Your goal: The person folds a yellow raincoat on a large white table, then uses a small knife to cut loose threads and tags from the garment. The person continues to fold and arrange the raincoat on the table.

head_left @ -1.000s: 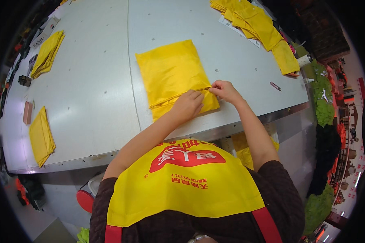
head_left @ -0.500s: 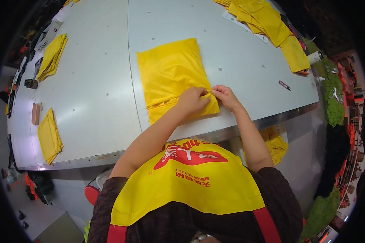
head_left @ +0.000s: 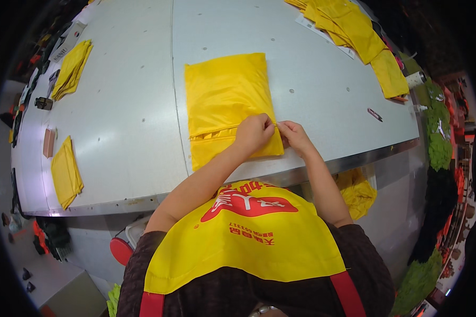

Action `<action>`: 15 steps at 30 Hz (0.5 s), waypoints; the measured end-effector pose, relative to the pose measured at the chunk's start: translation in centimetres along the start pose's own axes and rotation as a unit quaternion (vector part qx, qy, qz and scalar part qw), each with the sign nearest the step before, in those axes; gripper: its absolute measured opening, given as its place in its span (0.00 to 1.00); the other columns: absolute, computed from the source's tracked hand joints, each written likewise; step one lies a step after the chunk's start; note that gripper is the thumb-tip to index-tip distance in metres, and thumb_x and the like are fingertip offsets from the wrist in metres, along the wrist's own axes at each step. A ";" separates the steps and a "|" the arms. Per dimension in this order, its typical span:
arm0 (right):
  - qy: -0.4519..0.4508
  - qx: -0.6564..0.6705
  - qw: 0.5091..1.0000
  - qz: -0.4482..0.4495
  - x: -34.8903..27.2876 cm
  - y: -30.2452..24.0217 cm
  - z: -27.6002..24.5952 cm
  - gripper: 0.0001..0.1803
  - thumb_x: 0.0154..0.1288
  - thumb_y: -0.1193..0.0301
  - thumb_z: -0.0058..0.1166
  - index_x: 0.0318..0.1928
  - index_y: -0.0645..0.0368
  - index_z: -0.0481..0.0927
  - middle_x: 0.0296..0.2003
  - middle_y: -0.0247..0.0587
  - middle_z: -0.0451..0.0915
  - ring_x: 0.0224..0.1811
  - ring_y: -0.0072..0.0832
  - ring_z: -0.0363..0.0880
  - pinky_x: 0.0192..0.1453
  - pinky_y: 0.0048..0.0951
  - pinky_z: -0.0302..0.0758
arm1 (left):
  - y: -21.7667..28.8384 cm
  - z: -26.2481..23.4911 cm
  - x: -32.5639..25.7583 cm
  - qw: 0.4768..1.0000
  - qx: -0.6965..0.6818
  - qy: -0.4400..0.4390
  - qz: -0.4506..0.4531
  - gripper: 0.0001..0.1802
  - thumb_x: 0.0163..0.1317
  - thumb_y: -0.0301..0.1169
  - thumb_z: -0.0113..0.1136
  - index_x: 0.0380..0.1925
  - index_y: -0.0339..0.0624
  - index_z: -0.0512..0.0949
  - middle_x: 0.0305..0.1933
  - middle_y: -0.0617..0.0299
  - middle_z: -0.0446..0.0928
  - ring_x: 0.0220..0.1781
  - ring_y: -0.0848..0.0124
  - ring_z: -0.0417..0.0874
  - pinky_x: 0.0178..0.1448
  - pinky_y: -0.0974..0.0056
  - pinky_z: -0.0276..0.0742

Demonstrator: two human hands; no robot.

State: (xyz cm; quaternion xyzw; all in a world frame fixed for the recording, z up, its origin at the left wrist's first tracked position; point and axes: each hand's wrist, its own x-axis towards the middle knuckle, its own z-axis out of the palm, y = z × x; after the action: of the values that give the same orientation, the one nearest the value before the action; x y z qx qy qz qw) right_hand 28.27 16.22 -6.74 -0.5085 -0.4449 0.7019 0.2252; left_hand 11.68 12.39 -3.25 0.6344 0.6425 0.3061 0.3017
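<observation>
The yellow, rectangular pouch of shiny cloth lies flat on the pale grey, smooth table, near its front edge. The left hand rests on its slit with curled fingers; whether they grip cloth, I cannot tell. The right hand pinches the pouch's right edge, beside the slit. The pouch is probably light, soft, somewhat slippery, hardly fragile. Both side edges seem the best holding places, with layers pinched together.
</observation>
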 end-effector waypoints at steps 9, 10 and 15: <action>0.103 -0.075 0.986 -0.106 0.0 1.7 2.7 0.11 0.62 0.67 0.53 0.32 0.64 0.78 0.24 0.30 0.75 0.25 0.16 0.69 0.28 0.19 0.67 | -0.4 -1.2 -2.2 0.941 0.252 0.119 0.192 0.04 0.45 0.27 0.55 0.19 0.39 0.74 0.28 0.57 0.74 0.39 0.58 0.72 0.44 0.56 0.68; 0.105 -0.033 0.991 -0.080 0.0 1.6 2.7 0.11 0.61 0.67 0.53 0.32 0.64 0.78 0.24 0.30 0.75 0.25 0.16 0.69 0.29 0.19 0.67 | -0.8 -1.9 -2.5 0.943 0.242 0.144 0.177 0.03 0.45 0.27 0.55 0.20 0.39 0.74 0.30 0.56 0.74 0.40 0.58 0.72 0.43 0.56 0.68; 0.135 -0.027 0.986 -0.090 1.1 1.8 0.1 0.10 0.62 0.68 0.52 0.34 0.64 0.78 0.26 0.30 0.76 0.28 0.16 0.70 0.34 0.19 0.68 | -6.3 -8.7 -6.1 0.945 0.208 0.244 0.063 0.05 0.42 0.24 0.61 0.19 0.39 0.74 0.32 0.54 0.73 0.40 0.55 0.71 0.43 0.55 0.68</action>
State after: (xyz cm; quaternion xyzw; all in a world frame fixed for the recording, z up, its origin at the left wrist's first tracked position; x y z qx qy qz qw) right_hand 27.97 16.07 -8.84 -0.5620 -0.4732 0.5917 0.3318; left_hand 0.97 6.11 -2.66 0.6285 0.7042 0.3295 -0.0227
